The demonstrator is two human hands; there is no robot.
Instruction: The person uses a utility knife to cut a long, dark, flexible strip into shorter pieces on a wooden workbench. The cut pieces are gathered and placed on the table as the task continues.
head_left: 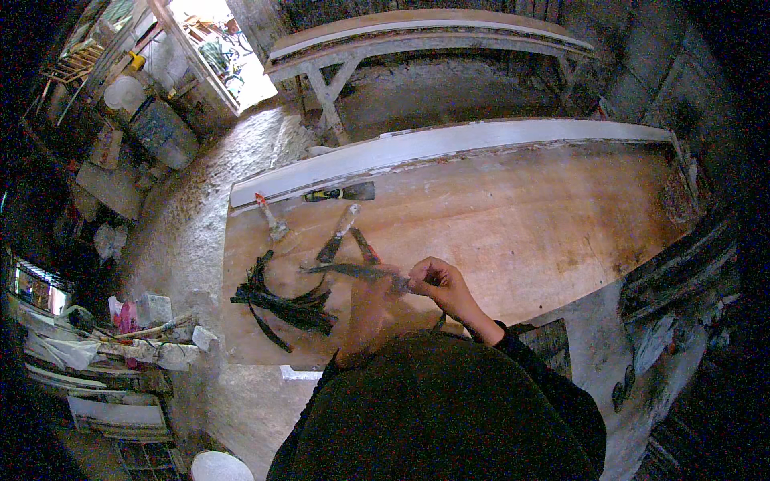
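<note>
My right hand is closed, thumb and fingers pinching the right end of a thin dark strip. That strip stretches leftward above the wooden tabletop. Smeared by motion, my left hand is just below the strip; its fingers cannot be made out. To its left lies a loose bundle of dark, flexible strips. Behind the held strip are a dark-bladed tool with a whitish handle and a narrow dark piece with a reddish end; their exact kinds are unclear.
A scraper with a yellow-and-black handle and an orange-tipped tool lie near the long white board on the table's far edge. Beyond stands a wooden bench. A blue-grey barrel is at left, with a cluttered shelf nearer.
</note>
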